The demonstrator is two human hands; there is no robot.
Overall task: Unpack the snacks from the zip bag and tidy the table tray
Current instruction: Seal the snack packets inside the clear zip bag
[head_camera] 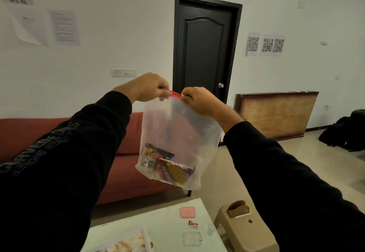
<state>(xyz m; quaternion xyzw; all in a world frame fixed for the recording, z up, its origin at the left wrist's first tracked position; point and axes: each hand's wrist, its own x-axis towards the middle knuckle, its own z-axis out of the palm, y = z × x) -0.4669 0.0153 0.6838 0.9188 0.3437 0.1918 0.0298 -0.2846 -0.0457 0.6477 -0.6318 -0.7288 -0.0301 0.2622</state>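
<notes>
I hold a clear plastic zip bag (177,131) up in the air in front of me. My left hand (151,88) pinches the left end of its red zip strip (175,94), and my right hand (197,100) pinches the right end. Both hands are closed on the bag's top edge. Several snack packets (167,163) lie bunched at the bottom of the bag. Below, a white table (173,222) shows at the lower edge, with the corner of a white tray (126,238) at its near left.
On the table lie a pink square pad (187,212), a small red scrap (192,223) and a clear lid-like piece (192,239). A beige plastic stool (245,230) stands to the right of the table. A red sofa (136,165) is behind, and a dark door (205,44) beyond.
</notes>
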